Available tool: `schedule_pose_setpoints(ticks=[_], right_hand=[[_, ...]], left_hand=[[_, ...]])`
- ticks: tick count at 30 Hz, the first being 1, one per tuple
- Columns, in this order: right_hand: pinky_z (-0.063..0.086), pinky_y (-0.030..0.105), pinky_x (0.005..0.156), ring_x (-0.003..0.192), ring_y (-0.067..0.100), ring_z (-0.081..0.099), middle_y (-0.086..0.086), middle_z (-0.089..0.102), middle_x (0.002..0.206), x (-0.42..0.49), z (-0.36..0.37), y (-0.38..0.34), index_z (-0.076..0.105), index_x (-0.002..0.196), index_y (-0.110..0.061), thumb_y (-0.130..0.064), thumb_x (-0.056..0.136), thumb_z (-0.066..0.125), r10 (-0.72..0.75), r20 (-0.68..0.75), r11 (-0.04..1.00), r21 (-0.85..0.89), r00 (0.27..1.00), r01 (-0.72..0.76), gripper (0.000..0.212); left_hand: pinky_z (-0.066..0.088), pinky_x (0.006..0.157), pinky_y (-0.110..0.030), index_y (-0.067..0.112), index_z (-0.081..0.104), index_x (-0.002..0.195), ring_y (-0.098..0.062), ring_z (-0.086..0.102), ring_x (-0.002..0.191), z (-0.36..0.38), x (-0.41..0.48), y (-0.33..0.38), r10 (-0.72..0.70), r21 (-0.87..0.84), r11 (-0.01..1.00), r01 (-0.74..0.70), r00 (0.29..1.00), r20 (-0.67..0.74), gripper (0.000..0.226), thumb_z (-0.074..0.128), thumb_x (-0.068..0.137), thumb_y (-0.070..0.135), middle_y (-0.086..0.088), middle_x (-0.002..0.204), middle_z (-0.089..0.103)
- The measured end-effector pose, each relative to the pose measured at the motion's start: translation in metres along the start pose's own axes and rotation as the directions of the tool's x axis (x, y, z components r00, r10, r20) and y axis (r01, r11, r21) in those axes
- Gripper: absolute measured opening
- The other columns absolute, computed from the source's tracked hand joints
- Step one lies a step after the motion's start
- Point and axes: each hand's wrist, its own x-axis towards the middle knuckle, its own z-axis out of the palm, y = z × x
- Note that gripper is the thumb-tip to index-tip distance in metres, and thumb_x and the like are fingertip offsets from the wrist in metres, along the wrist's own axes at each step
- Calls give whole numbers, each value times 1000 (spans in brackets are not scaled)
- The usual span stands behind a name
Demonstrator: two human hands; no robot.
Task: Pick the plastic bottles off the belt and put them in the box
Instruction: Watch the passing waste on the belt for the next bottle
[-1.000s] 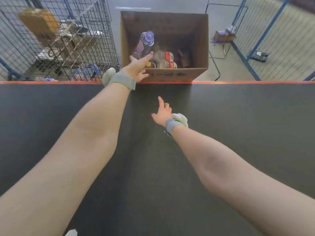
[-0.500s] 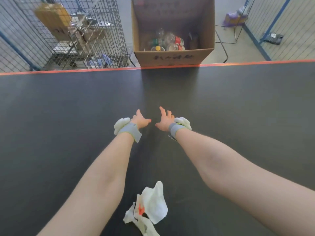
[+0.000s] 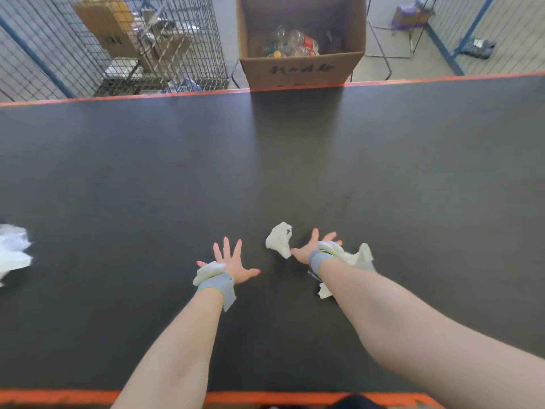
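Left hand (image 3: 233, 262): grip spread, fingers straight, holding nothing, above the belt (image 3: 147, 178). Right hand (image 3: 314, 249): grip likewise spread and empty, just beside a crumpled white scrap (image 3: 279, 240) on the belt. Second white scrap (image 3: 361, 256) under the right wrist. Blurred white litter (image 3: 13, 250) at the belt's left edge. Box (image 3: 300, 70) past the belt's far edge; plastic bottles (image 3: 295, 42) inside. Wire cage (image 3: 118, 45) left of the box.
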Motion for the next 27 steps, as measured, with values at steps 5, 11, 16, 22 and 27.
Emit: schedule_pose_setpoints(ticks=[5, 11, 16, 22, 27], right_hand=[[8, 51, 117, 147, 41, -10, 11, -25, 158, -16, 38, 28, -11, 154, -31, -41, 91, 49, -1, -25, 998, 67, 1000, 3, 87], [13, 49, 116, 148, 32, -9, 2, -24, 159, -34, 37, 5, -15, 152, -34, -23, 88, 57, -188, -211, 968, 124, 959, 217, 96], [13, 46, 117, 148, 33, -3, 5, -13, 162, -30, 33, -13, -3, 154, -34, -39, 89, 57, -350, 57, 932, -80, 935, 354, 89], [20, 53, 116, 149, 31, -6, -2, -18, 161, -39, 56, -48, -4, 153, -38, -37, 88, 53, -402, -34, 906, -157, 915, 392, 86], [14, 47, 119, 149, 32, -1, 0, -16, 161, -69, 65, -114, -6, 153, -38, -30, 94, 56, -637, 20, 762, -138, 771, 633, 86]], left_hand=[[7, 109, -71, 34, -14, 151, -23, -22, 146, 34, -23, -19, -31, 11, 999, 32, 999, -39, 86, 42, 91, 61, 4, 157, -27], [5, 111, -67, 30, -9, 153, -23, -18, 147, 29, -34, -34, -52, -75, 996, 41, 987, -155, 79, 43, 96, 50, 2, 158, -22], [3, 112, -66, 28, -7, 153, -23, -19, 147, 22, -36, -53, -77, -96, 994, 60, 980, -184, 77, 43, 96, 47, 1, 159, -21], [0, 112, -64, 25, -3, 153, -23, -18, 147, 32, -44, -95, -207, -191, 968, 160, 943, -260, 77, 47, 96, 39, -2, 159, -19], [2, 113, -63, 25, -3, 152, -24, -17, 147, 29, -44, -126, -303, -222, 948, 230, 866, -398, 78, 49, 95, 32, -3, 158, -19]])
